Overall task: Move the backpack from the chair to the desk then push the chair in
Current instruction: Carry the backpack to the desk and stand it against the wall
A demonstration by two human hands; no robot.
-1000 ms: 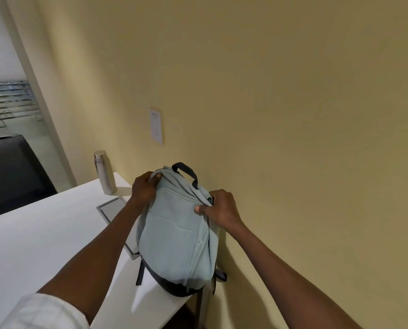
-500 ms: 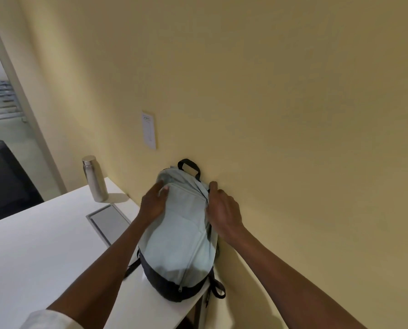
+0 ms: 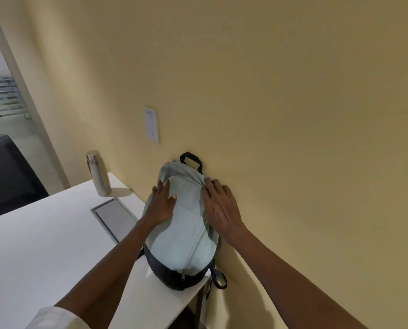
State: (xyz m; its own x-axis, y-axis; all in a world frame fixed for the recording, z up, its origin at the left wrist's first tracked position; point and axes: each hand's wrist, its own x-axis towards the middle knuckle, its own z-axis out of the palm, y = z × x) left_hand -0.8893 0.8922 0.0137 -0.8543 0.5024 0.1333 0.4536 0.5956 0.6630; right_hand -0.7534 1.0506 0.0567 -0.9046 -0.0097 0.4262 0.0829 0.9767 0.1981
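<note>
Pale backpack (image 3: 181, 236) standing on the white desk (image 3: 44, 245), leaning against the far wall (image 3: 269, 91). Left hand (image 3: 161, 205) and right hand (image 3: 219, 207) rest flat, fingers extended, apparently not gripping.

White desk (image 3: 32, 245) with backpack (image 3: 181, 233), steel bottle (image 3: 98, 173).
</note>
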